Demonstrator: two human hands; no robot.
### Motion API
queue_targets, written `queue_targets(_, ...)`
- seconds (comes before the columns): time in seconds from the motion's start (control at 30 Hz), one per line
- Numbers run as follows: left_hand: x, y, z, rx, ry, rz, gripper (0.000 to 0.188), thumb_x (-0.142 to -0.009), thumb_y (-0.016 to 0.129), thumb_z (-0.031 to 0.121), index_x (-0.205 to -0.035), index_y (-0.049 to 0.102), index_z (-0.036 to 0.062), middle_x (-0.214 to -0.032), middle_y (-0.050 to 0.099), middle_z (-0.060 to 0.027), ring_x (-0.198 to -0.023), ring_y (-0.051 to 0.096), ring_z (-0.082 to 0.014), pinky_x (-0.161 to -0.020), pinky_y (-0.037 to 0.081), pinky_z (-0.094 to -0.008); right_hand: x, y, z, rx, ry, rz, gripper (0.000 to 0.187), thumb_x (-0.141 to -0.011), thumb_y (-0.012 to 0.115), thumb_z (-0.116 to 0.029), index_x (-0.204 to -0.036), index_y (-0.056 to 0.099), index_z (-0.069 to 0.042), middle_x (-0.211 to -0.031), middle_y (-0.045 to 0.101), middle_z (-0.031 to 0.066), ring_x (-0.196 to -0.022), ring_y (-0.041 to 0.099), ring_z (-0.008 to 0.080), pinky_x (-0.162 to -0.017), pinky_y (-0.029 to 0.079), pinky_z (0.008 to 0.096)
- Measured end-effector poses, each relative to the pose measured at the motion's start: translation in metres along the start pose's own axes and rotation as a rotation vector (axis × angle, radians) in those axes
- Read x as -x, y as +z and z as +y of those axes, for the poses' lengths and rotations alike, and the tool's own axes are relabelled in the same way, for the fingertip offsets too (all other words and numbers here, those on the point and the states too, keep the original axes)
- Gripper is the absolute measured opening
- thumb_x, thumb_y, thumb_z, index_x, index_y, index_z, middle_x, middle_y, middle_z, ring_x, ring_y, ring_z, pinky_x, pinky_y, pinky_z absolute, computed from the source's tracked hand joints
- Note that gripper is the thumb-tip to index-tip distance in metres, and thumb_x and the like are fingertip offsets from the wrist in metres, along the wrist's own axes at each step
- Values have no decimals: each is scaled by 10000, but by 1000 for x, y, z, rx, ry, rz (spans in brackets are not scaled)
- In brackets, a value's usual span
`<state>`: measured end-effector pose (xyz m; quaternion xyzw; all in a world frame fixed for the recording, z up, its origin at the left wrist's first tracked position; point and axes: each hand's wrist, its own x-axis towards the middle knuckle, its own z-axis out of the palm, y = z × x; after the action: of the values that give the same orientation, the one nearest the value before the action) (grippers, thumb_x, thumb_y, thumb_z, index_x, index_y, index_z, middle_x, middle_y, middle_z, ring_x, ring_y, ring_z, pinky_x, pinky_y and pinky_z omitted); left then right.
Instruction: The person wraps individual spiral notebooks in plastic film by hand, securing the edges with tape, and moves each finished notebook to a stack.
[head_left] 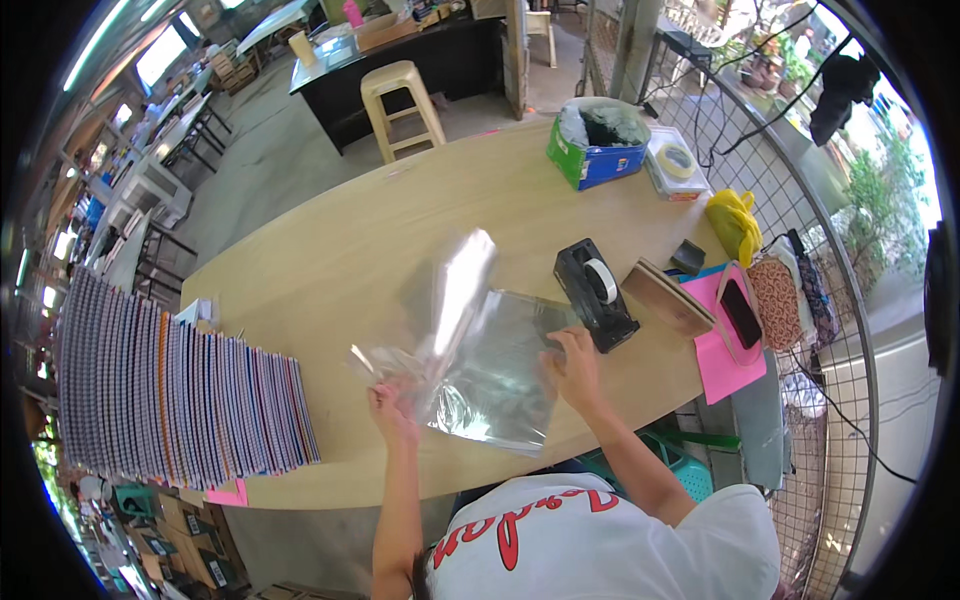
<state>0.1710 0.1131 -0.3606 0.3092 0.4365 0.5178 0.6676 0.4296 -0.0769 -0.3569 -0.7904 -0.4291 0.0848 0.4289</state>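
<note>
Plainly, what matters most to me from this remote seat is how the clear sheets (500, 370) lie between the two hands. They are flat on the table (330, 270), toward its near edge and about midway between its left and right edges, with their long axis running from the near edge toward the far one, a little askew. The right hand (575, 368) is the nearer to them: it sits at their right side, fingers half curled and touching that margin, though I cannot tell whether it pinches anything. The left hand (395, 403) is just off their near left corner, its fingers closed on the crumpled near end of a loose film (462, 280). That film rises over the sheets' left side and slants away from the left hand toward the far edge and slightly right; glare and blur hide from me where it ends and whether it touches the sheets below. Just beyond the right hand is the black tape dispenser (603, 318), near the sheets' far right corner. A tall stack of notebooks (190, 390) fills the table's near left corner, well apart from the film, while a phone (741, 313) lies by the right edge on pink paper (720, 370).
</note>
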Motion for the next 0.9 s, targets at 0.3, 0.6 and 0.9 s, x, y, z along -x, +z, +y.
queue_targets(0.3,-100,-94,-1,-389,201,498,333,-886,612,54,-1199,502,86,-1108,582,-119,-808,623,-205,-660,529,-329,-88,64,6,582,230,-255,1028,-600,899,-399,-1426,367,-95,-1369,413,178,-1328,369,379,-1032,418,522)
queue_targets(0.6,-123,60,4,-1506,860,-509,647,-745,763,70,-1333,525,197,-1397,488,-83,-1307,448,-333,-1093,329,-508,-128,89,-8,584,60,-368,936,-592,903,-334,-1374,440,-112,-1374,433,138,-1348,338,387,-1026,405,568)
queue_targets(0.9,-221,129,2,-1770,511,-1279,651,-592,888,303,-1163,598,184,-1251,563,-44,-1234,505,-275,-1015,378,-555,-181,143,-38,230,-36,-404,715,-604,854,-223,-1262,579,-184,-1319,491,105,-1293,403,356,-990,427,554)
